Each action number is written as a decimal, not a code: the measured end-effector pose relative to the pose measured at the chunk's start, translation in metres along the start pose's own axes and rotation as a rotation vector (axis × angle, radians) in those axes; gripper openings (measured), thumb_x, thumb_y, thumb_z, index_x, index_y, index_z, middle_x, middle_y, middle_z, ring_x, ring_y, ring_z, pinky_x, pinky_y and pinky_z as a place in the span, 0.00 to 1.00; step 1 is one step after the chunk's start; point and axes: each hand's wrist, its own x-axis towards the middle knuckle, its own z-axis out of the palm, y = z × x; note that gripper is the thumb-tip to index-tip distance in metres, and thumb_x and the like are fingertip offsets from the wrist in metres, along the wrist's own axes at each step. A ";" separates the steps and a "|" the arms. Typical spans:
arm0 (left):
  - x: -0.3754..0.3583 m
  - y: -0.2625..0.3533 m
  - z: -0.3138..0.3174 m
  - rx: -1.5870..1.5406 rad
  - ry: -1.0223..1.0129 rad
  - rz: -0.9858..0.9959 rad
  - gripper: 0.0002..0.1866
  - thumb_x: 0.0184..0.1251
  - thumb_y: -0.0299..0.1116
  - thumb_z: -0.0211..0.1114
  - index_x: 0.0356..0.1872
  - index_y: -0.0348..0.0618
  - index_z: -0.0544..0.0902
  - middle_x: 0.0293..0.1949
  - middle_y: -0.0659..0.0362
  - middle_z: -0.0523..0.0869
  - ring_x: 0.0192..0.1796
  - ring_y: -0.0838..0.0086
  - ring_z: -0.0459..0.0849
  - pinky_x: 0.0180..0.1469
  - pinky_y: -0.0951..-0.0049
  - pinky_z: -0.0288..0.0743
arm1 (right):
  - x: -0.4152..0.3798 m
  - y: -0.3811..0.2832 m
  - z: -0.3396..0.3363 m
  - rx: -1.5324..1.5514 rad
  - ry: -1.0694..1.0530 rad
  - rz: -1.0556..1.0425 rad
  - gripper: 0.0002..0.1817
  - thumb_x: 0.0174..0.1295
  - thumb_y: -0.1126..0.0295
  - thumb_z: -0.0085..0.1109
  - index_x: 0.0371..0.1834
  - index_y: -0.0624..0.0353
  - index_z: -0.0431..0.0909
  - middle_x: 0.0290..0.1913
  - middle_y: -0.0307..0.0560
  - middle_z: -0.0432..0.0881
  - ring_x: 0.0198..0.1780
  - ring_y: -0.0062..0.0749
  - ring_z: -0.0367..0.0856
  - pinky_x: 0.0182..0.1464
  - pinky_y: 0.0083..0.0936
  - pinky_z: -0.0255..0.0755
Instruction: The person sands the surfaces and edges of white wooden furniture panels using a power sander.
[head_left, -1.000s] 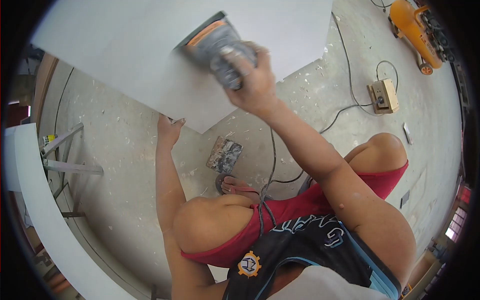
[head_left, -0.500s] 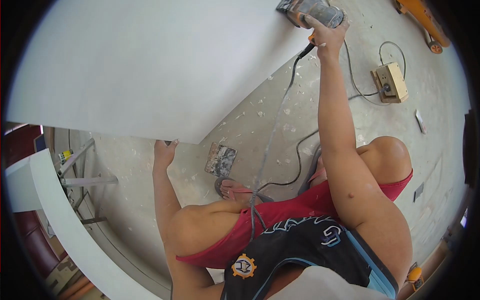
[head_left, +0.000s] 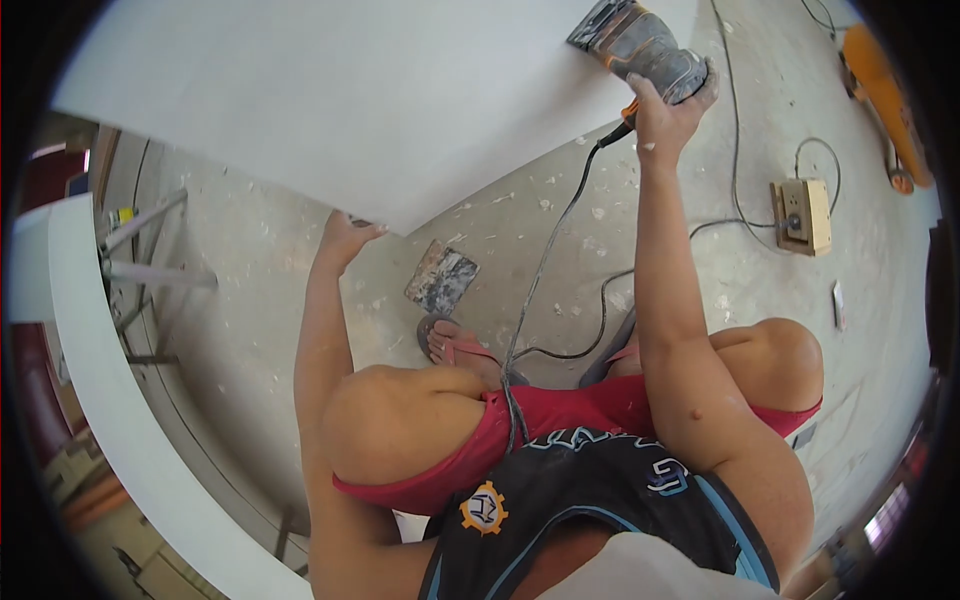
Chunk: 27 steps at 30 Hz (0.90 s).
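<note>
On my feed, the right hand (head_left: 664,124) is wrapped round the sander (head_left: 648,58), whose long axis slants far-left over the panel's (head_left: 340,100) right side. The left hand (head_left: 348,240), farther from the sander, holds the panel's near edge, fingers partly hidden.

The right hand (head_left: 672,112) grips a dusty power sander (head_left: 648,52) against the white panel (head_left: 350,100), near its edge; the left hand (head_left: 350,240) holds the panel's lower edge, beside the corner — a stained block (head_left: 442,278) lies on the floor (head_left: 240,300) below; the cord (head_left: 560,222) runs down to the red shorts (head_left: 590,402).
</note>
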 end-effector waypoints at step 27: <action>0.035 -0.079 -0.014 0.146 -0.042 0.341 0.33 0.48 0.18 0.63 0.62 0.38 0.73 0.54 0.52 0.84 0.59 0.58 0.82 0.52 0.64 0.76 | -0.266 -0.103 0.122 0.005 -0.730 -0.802 0.38 0.40 0.76 0.73 0.59 0.34 0.78 0.59 0.64 0.73 0.56 0.59 0.73 0.56 0.44 0.70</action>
